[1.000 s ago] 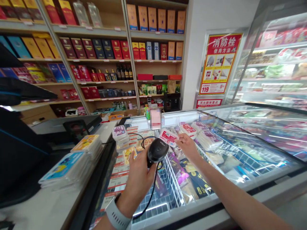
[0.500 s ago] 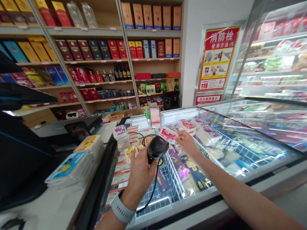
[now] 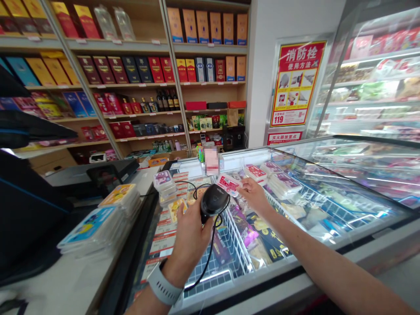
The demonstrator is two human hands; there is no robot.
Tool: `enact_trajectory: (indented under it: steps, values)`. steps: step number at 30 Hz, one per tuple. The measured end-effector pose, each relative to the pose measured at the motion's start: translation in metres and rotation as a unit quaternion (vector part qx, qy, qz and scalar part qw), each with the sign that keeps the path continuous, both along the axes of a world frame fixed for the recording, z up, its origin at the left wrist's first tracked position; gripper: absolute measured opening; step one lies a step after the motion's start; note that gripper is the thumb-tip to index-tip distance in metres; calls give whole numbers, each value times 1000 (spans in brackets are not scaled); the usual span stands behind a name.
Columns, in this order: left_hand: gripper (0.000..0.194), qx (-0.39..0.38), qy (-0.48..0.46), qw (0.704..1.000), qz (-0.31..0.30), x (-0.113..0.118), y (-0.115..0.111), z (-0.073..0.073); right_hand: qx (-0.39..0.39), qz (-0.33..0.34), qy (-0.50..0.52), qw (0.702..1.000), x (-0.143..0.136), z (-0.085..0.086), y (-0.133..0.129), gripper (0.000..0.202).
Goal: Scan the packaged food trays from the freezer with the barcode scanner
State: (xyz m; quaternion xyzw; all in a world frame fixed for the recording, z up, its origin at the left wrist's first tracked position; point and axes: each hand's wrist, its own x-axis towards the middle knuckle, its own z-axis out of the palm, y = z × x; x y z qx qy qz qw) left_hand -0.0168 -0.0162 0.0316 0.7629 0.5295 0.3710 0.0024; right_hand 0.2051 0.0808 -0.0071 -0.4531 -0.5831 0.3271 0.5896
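My left hand (image 3: 192, 234), with a grey watch on the wrist, is wrapped round a black corded scanner (image 3: 215, 200) over the freezer's glass top. The scanner's head points away towards a flat clear pack with a red and white label (image 3: 229, 184). My right hand (image 3: 253, 195) pinches that pack by its right edge, just beyond the scanner. Behind my right hand lie stacked packs with red labels (image 3: 256, 173) and purple labels (image 3: 285, 183). Another stack with purple labels (image 3: 163, 179) stands to the left on the glass.
Stacked packs with blue and yellow lids (image 3: 90, 227) stand on the white counter (image 3: 85, 280) at the left, beside a dark machine (image 3: 29, 210). The scanner's black cable (image 3: 211, 249) hangs over the freezer. Shelves of boxes (image 3: 131, 70) line the back.
The view has shifted slightly. My hands, the scanner and the red-labelled pack keep nearly the same places, with both grips unchanged.
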Motion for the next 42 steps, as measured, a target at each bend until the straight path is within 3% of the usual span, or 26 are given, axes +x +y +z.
enact_trajectory:
  steps: [29,42]
  values:
    - [45,-4,16,1000,5,2,-2,4,-4,-20,-35,999,-1,1,-2,29]
    - [48,-1,25,1000,-2,2,1,-5,18,-35,-65,997,1,2,-3,24]
